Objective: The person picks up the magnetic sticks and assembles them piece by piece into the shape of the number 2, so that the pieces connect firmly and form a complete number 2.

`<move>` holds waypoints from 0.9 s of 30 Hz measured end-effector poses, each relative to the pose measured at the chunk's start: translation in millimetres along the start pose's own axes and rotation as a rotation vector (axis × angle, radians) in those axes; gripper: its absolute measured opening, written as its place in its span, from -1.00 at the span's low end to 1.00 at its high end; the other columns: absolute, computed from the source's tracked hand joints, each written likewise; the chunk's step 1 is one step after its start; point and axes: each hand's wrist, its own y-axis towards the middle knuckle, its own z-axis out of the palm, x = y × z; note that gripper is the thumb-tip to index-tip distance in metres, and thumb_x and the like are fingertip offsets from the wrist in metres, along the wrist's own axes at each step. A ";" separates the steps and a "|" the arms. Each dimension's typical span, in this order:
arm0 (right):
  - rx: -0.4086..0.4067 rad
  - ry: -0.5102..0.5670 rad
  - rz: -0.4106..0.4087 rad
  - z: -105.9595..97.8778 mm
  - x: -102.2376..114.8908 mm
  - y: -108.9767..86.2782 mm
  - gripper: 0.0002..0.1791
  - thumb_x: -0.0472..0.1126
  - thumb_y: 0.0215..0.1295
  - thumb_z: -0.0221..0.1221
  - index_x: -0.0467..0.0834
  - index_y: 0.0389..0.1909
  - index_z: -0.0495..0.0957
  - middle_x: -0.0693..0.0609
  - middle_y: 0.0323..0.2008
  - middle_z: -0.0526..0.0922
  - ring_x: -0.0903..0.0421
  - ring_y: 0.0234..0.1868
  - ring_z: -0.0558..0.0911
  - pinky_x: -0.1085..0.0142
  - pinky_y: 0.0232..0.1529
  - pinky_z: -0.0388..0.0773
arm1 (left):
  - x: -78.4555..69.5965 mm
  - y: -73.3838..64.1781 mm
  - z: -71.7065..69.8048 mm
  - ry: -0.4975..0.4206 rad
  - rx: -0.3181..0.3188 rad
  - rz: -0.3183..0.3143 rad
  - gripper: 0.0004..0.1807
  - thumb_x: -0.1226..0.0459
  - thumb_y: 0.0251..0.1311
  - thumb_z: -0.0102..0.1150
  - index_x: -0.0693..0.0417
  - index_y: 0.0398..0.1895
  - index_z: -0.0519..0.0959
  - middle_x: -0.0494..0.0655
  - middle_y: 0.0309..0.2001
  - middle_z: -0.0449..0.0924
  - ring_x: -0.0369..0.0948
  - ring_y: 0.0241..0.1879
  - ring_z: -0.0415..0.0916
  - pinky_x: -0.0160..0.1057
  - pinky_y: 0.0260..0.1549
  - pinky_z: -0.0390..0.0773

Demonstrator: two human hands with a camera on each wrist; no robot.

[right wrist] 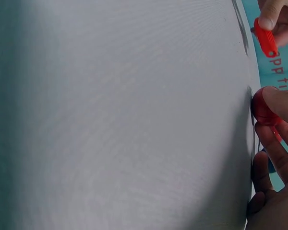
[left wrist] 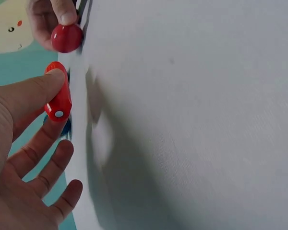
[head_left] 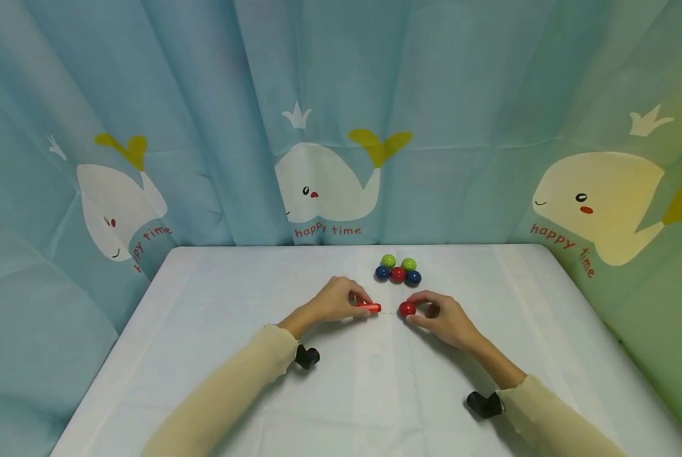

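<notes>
A small elongated red plastic tool with a hole at one end, like a mini box cutter, is pinched between thumb and fingers of my left hand. In the left wrist view, the other fingers of that hand spread away from the tool. Just to the right, my right hand grips a glossy red ball between thumb and fingertips. A short gap separates tool and ball. Whether the ball touches the table cannot be told.
Behind the hands, a second red ball sits between two dark blue balls, with two green balls behind them. All lie on a white-covered table. A blue curtain with whale prints hangs along its back and sides.
</notes>
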 end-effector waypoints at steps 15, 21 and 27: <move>-0.020 0.013 -0.027 3.1 2.0 -2.4 -0.60 -0.11 0.21 0.48 -0.08 0.06 0.68 0.01 -0.18 0.64 0.06 -0.27 0.46 0.31 -0.34 0.41 | -6.3 19.3 21.5 0.005 0.002 0.031 -0.81 0.17 0.17 0.52 -0.05 -0.16 0.82 -0.37 -0.41 0.65 -0.30 -0.33 0.45 -0.39 -0.28 0.41; -0.023 0.008 -0.026 4.4 1.1 -3.2 -0.61 -0.11 0.19 0.48 -0.05 0.04 0.69 0.04 -0.22 0.62 0.05 -0.27 0.45 0.28 -0.33 0.40 | -7.7 22.9 25.2 -0.007 -0.003 0.058 -0.81 0.19 0.15 0.53 -0.02 -0.18 0.82 -0.38 -0.43 0.65 -0.31 -0.33 0.49 -0.40 -0.28 0.41; -0.032 0.004 -0.026 4.6 -0.3 -3.6 -0.62 -0.12 0.19 0.48 -0.05 0.03 0.69 0.05 -0.23 0.63 0.05 -0.27 0.46 0.27 -0.32 0.40 | -9.8 25.5 25.6 -0.035 -0.006 0.041 -0.82 0.22 0.15 0.53 0.00 -0.19 0.82 -0.35 -0.45 0.64 -0.36 -0.38 0.45 -0.40 -0.33 0.41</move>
